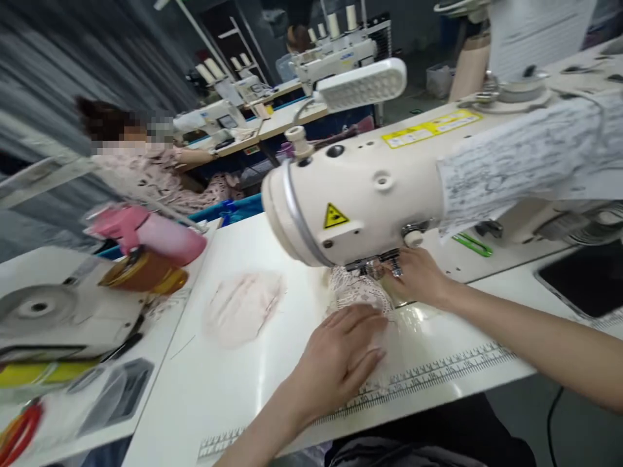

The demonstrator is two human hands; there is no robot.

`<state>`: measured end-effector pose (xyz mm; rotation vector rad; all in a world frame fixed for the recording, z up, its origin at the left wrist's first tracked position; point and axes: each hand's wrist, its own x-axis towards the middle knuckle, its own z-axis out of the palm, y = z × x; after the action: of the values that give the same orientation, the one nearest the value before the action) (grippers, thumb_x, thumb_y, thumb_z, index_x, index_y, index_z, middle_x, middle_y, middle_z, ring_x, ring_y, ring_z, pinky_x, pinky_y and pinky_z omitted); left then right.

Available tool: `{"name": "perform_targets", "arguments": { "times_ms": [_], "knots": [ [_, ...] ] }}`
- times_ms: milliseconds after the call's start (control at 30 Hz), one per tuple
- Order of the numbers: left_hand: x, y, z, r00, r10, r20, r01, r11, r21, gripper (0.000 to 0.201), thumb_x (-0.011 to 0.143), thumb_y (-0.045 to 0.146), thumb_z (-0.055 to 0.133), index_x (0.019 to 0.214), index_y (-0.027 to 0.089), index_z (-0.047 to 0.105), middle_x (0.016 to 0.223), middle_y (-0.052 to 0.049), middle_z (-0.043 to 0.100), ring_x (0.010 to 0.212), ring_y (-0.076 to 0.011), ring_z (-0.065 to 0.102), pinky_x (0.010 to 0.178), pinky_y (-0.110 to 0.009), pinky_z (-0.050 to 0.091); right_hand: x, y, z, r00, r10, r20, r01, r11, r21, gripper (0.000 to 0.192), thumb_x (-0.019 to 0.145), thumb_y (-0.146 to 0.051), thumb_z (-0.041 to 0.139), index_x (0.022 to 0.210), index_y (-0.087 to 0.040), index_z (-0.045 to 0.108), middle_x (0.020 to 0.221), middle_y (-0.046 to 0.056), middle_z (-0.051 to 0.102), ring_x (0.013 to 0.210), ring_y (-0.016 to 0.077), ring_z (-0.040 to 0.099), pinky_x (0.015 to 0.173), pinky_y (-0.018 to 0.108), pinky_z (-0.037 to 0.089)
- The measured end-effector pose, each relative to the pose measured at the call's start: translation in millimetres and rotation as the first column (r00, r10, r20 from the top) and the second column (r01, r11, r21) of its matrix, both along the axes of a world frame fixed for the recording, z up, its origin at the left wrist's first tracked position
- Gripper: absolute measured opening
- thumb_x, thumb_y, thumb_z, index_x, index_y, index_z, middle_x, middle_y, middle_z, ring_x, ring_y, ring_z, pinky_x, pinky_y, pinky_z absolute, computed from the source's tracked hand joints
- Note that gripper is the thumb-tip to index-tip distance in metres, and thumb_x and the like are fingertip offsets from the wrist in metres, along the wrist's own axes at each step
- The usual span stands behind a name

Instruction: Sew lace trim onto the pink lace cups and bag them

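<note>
Left hand (338,357): closest to the camera, reaching in from the bottom edge; palm down, fingers loosely extended, thumb apart, laid over the near end of the lace.
Lace fabric (357,292): pale and patterned, on the white worktop (189,389) under the head of the sewing machine (374,201), just beyond the left hand's fingers and left of the right hand (418,275).
Lie of the lace: the visible part slants from beneath the machine towards the wearer and slightly right; hands hide its full long axis.
Right hand's grip: fingertips hidden, so I cannot tell.
Loose pale piece (246,308): flat, left of the lace.
</note>
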<state>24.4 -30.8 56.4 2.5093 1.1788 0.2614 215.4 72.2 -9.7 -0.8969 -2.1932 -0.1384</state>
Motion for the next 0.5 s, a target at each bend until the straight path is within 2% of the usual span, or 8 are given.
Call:
{"name": "perform_targets", "arguments": {
  "times_ms": [100,167,200,367,500],
  "knots": [
    [5,6,-16.6,0.987,0.061,-0.149,-0.023,0.97,0.243,0.042,0.093,0.031,0.045,0.131,0.014,0.048,0.131,-0.013,0.054,0.123,-0.0281,0.049,0.095,-0.046,0.051,2,0,1.2,0.985,0.174,-0.009,-0.173,0.984,0.042,0.027,0.079,-0.008,0.043,0.082,-0.019,0.067,0.079,0.001,0.068,0.072,0.0154,0.058,0.071,0.028,0.042],
    [4,10,-23.7,0.979,0.073,-0.191,-0.015,0.956,0.293,0.038,0.093,0.03,0.045,0.128,0.014,0.049,0.128,-0.013,0.057,0.119,-0.0279,0.052,0.089,-0.045,0.054,2,-1,0.2,0.95,0.313,0.02,-0.313,0.946,0.086,0.032,0.078,-0.006,0.042,0.088,-0.022,0.067,0.089,-0.002,0.07,0.078,0.0143,0.058,0.078,0.029,0.042],
    [4,11,-25.2,0.978,0.075,-0.192,-0.016,0.956,0.292,0.034,0.094,0.029,0.044,0.124,0.015,0.051,0.126,-0.012,0.058,0.117,-0.0266,0.055,0.087,-0.043,0.055,2,-1,-0.8,0.939,0.341,0.043,-0.343,0.934,0.096,0.032,0.077,-0.005,0.042,0.088,-0.022,0.067,0.09,-0.003,0.07,0.079,0.0143,0.058,0.081,0.03,0.041],
    [1,18,-23.6,0.98,0.119,-0.163,-0.069,0.957,0.283,0.02,0.094,0.02,0.038,0.107,0.019,0.054,0.117,-0.008,0.061,0.099,-0.0204,0.063,0.076,-0.036,0.058,3,1,-5.3,0.95,0.285,0.129,-0.29,0.956,0.03,0.026,0.075,-0.005,0.045,0.07,-0.02,0.065,0.071,-0.001,0.066,0.077,0.0153,0.055,0.084,0.03,0.04],
    [-1,23,-32.3,0.974,0.147,-0.172,-0.067,0.913,0.403,0.032,0.092,0.02,0.044,0.123,0.012,0.048,0.123,-0.013,0.058,0.114,-0.025,0.055,0.086,-0.04,0.057,3,1,-3.5,0.953,0.275,0.129,-0.282,0.959,0.036,0.028,0.077,-0.005,0.043,0.07,-0.02,0.065,0.072,-0.001,0.065,0.079,0.0149,0.054,0.084,0.029,0.039]
  ]
}}
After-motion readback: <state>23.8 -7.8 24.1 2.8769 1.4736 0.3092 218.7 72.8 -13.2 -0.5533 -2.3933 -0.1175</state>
